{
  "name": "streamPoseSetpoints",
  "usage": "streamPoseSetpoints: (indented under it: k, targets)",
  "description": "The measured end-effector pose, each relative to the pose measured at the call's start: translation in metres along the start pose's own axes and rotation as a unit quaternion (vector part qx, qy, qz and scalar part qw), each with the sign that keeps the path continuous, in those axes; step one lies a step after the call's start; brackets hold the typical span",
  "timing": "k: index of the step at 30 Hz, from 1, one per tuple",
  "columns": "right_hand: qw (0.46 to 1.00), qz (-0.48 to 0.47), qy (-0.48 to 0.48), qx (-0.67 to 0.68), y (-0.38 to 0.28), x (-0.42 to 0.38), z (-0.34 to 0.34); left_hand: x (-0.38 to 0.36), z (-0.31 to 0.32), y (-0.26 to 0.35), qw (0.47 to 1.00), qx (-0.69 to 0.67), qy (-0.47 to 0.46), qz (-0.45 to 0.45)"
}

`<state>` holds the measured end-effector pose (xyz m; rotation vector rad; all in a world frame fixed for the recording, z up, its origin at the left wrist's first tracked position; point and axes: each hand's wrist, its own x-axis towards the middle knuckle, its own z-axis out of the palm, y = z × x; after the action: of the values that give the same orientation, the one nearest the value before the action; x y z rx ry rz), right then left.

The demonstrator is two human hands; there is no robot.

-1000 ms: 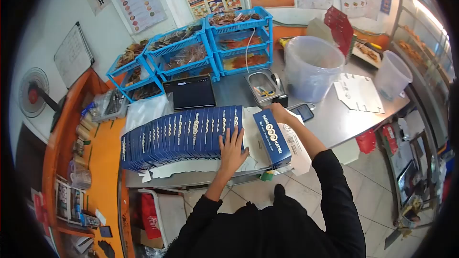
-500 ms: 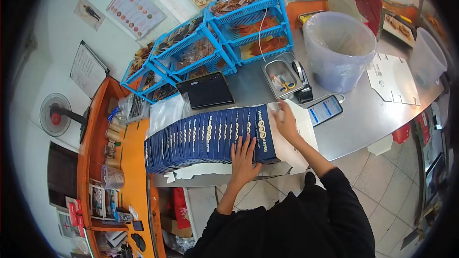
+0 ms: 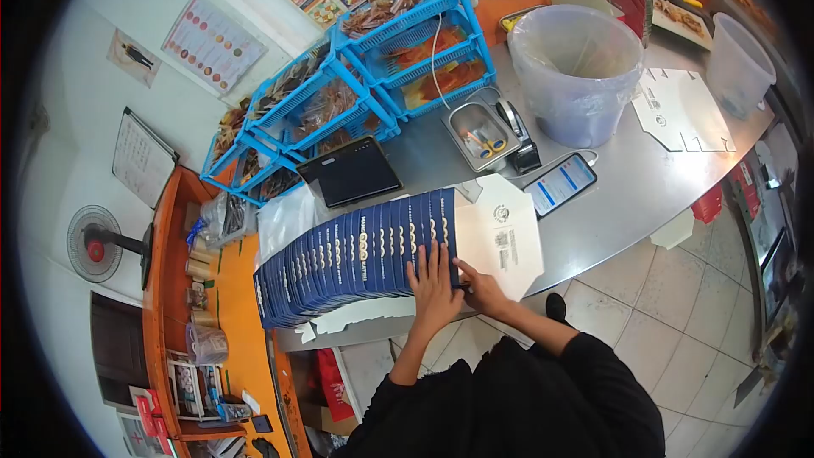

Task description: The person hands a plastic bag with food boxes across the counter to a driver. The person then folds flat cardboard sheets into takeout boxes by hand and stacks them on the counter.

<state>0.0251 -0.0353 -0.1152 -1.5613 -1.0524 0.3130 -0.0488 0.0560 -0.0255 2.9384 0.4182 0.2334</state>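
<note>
a long fanned row of flat blue carton blanks (image 3: 356, 259) lying overlapped along the near edge of the steel tabletop (image 3: 619, 195); judged well advanced, since dozens of blanks already sit shingled in that row, each showing only a narrow printed strip; left to do, as far as can be seen, only a white-faced blank (image 3: 502, 236) at the right end of the row and another unfolded white blank (image 3: 682, 110) lying alone farther right, well apart; no way to tell how many more are wanted.

left hand (image 3: 432, 284) flat on the last blue strips, fingers spread and pressing down; right hand (image 3: 481, 288) just beside it, at the lower edge of the white-faced blank, fingers curled, apparently pinching that edge, though the grip itself is partly hidden.

long axis of the row running from lower left to upper right along the tabletop's front edge; each single blank lying crosswise to that, its long side pointing away from the person toward the tablet (image 3: 349, 172) and the blue basket racks (image 3: 365, 76); lettering on the strips running along that same crosswise line; phone (image 3: 560, 184) beyond the white blank, lined bucket (image 3: 577, 72) behind it.
</note>
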Motion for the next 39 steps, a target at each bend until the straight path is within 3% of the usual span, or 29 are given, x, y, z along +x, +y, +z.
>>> streamPoseSetpoints:
  k: [1,3,4,5,7,8,10,11,12,13,14,15,16,18,21,23,26,30,33,34,37,39]
  targets:
    - [1.0,0.002,-0.002,-0.001,0.002,-0.002,0.003,0.001,0.001,-0.002,1.0,-0.005,0.005,0.001]
    - [0.982,0.043,0.058,0.176,0.006,-0.004,0.006,0.0,0.0,-0.002,1.0,-0.011,0.012,0.004]
    - [0.982,0.105,-0.002,0.159,0.003,-0.003,-0.008,0.001,-0.001,-0.003,1.0,-0.013,0.011,0.006]
    - [0.982,0.107,0.0,0.156,0.008,-0.002,-0.016,0.001,-0.002,-0.003,1.0,-0.016,0.011,0.003]
    - [0.981,-0.048,-0.187,-0.013,0.021,-0.001,-0.036,0.002,-0.003,-0.001,1.0,-0.027,0.011,0.006]
    - [0.973,-0.055,-0.223,-0.027,0.008,0.0,-0.054,0.002,-0.004,-0.001,1.0,-0.02,0.003,-0.004]
    - [0.939,0.17,-0.292,0.067,-0.01,0.006,-0.123,0.002,-0.005,0.001,1.0,-0.016,-0.009,-0.015]
    - [0.96,0.145,-0.24,-0.01,0.028,0.002,-0.155,0.003,-0.006,0.001,1.0,-0.018,-0.011,-0.017]
    - [0.977,0.154,-0.11,-0.098,0.052,-0.005,-0.202,0.003,-0.006,0.001,1.0,-0.022,-0.009,-0.019]
    - [0.921,0.338,-0.019,-0.193,0.029,0.004,-0.26,0.003,-0.005,0.0,1.0,-0.012,-0.013,-0.023]
    - [0.888,0.251,0.161,-0.351,0.075,-0.013,-0.304,0.004,-0.006,0.001,0.999,-0.02,-0.014,-0.023]
    - [0.837,0.263,0.262,-0.402,0.105,-0.02,-0.353,0.004,-0.007,0.002,0.999,-0.027,-0.015,-0.026]
    - [0.79,0.293,0.258,-0.472,0.126,-0.02,-0.399,0.005,-0.009,0.004,0.999,-0.031,-0.014,-0.028]
    - [0.773,0.304,0.25,-0.497,0.149,-0.018,-0.452,0.008,-0.012,0.008,0.997,-0.04,-0.035,-0.052]
    - [0.788,0.379,0.187,-0.448,0.155,-0.003,-0.488,0.008,-0.011,0.007,0.996,-0.038,-0.044,-0.065]
    - [0.795,0.369,0.187,-0.443,0.16,-0.003,-0.497,0.009,-0.012,0.008,0.996,-0.039,-0.051,-0.068]
    - [0.823,0.324,0.107,-0.455,0.152,-0.001,-0.507,0.009,-0.013,0.007,0.995,-0.041,-0.053,-0.069]
    - [0.843,0.339,0.124,-0.398,0.12,0.009,-0.506,0.008,-0.012,0.005,0.996,-0.048,-0.047,-0.067]
    - [0.777,0.255,0.103,-0.567,0.13,0.009,-0.509,0.009,-0.013,0.008,0.996,-0.052,-0.031,-0.063]
    - [0.748,0.244,0.052,-0.615,0.139,0.011,-0.512,0.008,-0.012,0.007,0.997,-0.049,-0.025,-0.057]
    - [0.71,0.223,0.066,-0.664,0.146,0.01,-0.51,0.006,-0.01,0.006,0.997,-0.051,-0.005,-0.049]
    - [0.724,0.205,0.193,-0.63,0.13,0.007,-0.518,0.005,-0.01,0.003,0.998,-0.049,-0.008,-0.042]
